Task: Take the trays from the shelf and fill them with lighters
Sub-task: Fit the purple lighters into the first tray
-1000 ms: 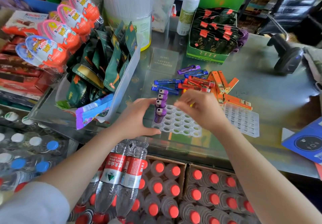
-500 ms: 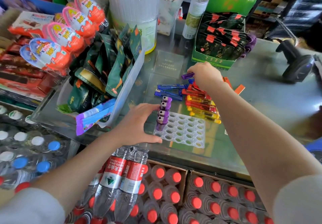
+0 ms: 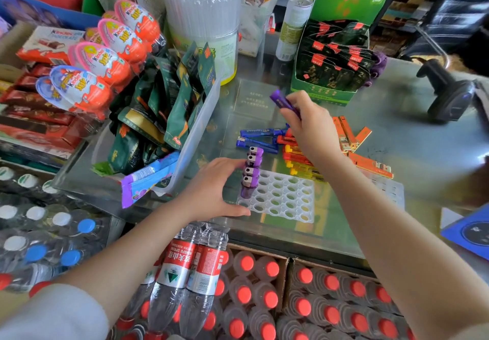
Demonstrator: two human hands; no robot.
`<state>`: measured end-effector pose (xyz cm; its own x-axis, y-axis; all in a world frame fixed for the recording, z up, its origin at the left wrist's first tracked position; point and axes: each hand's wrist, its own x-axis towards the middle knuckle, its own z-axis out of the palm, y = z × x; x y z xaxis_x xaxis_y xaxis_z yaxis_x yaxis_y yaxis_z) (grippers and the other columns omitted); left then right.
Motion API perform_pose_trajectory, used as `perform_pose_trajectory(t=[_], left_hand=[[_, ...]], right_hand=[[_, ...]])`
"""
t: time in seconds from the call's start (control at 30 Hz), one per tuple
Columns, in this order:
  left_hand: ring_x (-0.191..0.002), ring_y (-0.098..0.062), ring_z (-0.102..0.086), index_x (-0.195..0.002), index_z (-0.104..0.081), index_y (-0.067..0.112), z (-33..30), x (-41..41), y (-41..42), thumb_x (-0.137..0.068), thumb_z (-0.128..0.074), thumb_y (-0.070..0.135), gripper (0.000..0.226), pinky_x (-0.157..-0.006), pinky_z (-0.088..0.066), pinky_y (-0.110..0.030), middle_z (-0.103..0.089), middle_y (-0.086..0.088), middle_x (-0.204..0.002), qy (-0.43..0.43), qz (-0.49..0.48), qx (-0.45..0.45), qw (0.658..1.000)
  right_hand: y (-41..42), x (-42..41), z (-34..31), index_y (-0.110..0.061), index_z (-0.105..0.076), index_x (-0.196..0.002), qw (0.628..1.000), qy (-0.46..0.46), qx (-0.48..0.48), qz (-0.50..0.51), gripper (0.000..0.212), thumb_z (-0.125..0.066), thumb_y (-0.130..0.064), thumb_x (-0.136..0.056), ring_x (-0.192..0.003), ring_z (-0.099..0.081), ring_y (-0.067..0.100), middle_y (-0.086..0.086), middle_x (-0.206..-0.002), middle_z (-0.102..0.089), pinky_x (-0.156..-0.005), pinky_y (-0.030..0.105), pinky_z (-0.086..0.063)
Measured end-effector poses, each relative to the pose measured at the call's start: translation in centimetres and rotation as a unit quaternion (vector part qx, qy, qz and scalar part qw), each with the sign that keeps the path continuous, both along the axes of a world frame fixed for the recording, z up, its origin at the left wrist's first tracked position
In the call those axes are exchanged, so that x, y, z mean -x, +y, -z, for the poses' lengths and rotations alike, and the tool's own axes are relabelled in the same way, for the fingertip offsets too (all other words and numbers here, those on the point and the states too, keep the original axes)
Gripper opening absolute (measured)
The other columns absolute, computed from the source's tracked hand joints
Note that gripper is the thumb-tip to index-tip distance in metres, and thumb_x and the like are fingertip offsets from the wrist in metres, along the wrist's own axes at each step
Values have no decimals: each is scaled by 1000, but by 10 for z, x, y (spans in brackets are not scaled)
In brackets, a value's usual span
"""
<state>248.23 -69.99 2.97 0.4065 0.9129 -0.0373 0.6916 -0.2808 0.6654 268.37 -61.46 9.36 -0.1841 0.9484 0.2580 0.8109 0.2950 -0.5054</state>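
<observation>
Your R hand (image 3: 312,130) grips a purple lighter (image 3: 283,103) above the tabletop (image 3: 412,138); L hand (image 3: 211,191), fingers relaxed, steadies the tray (image 3: 285,202).

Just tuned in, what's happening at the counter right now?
A person is filling a clear lighter tray on the glass counter. The left hand rests against the tray's left edge, beside four purple lighters already standing in its left column. The right hand holds another purple lighter raised above the loose pile of lighters, not yet slotted in. Most holes are still empty, and a second tray lies to the right.
</observation>
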Motion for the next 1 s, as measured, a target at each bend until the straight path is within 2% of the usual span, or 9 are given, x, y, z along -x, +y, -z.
perform_pose_trajectory(t=[0.07,0.2,0.33,0.43,0.6,0.73,0.8,0.9,1.0], left_hand=[[-121,-10,-37,-133,-38,25,1,-1,0,-56,-77,52,90,-96,-29,-25,-47,5,-129,3,-2,-7,1000],[-122,-11,-38,-132,-39,24,4,0,0,-56,-72,57,89,-98,-30,-25,-49,4,-130,7,1,-13,1000],[-122,-12,-39,-132,-40,22,2,1,-3,-56,-69,58,90,-98,-30,-24,-49,4,-129,-3,4,-16,1000],[-126,-13,-37,-135,-37,17,2,0,-4,-59,-74,51,91,-105,-30,-29,-47,2,-133,5,5,-12,1000],[-128,-11,-33,-135,-38,15,-1,-1,-9,-61,-80,40,89,-104,-24,-22,-42,4,-134,2,-19,-10,1000],[-126,-11,-34,-133,-40,17,-1,1,-9,-53,-71,57,94,-106,-29,-30,-45,2,-133,-15,-23,-4,1000],[-125,-9,-34,-133,-40,19,1,1,-8,-50,-63,64,96,-106,-31,-32,-45,4,-132,-14,-20,-4,1000],[-125,-9,-34,-132,-40,20,3,1,-9,-50,-61,64,95,-105,-30,-30,-45,6,-130,-21,-20,-12,1000],[-121,-10,-37,-125,-45,22,4,2,-8,-52,-67,58,85,-103,-31,-30,-48,8,-124,-38,-24,-20,999]], right_hand=[[-31,-7,4,-12,-58,-105,997,67,-3,-23,18,-50,-22,-93,-64,-50,11,-2,-80,-59,-55,22,-36],[-83,-21,19,-7,-65,-106,994,76,28,-72,23,-52,-2,-87,-78,-51,4,1,-94,-56,-70,4,-38],[-113,-18,19,-19,-58,-96,971,209,108,-31,26,-60,3,-82,-66,-54,-4,-13,-80,-57,-62,8,-42],[-125,-10,18,-29,-51,-86,953,279,121,-17,34,-67,0,-78,-64,-55,0,-10,-74,-59,-63,13,-46],[-131,8,16,-19,-53,-87,958,256,124,-28,23,-68,-3,-78,-65,-55,-3,-12,-74,-59,-66,11,-46],[-130,18,11,-7,-56,-95,976,191,85,-64,17,-64,-1,-81,-71,-56,-10,-19,-76,-55,-68,7,-46],[-128,21,10,-3,-57,-97,981,161,72,-81,17,-64,-1,-82,-71,-59,-4,-13,-77,-59,-71,15,-51],[-128,23,9,-2,-58,-98,985,132,68,-93,18,-65,-2,-81,-74,-64,21,7,-83,-67,-72,39,-55],[-125,23,8,-3,-60,-96,984,136,69,-91,19,-67,-3,-79,-74,-64,24,5,-81,-66,-72,40,-55]])
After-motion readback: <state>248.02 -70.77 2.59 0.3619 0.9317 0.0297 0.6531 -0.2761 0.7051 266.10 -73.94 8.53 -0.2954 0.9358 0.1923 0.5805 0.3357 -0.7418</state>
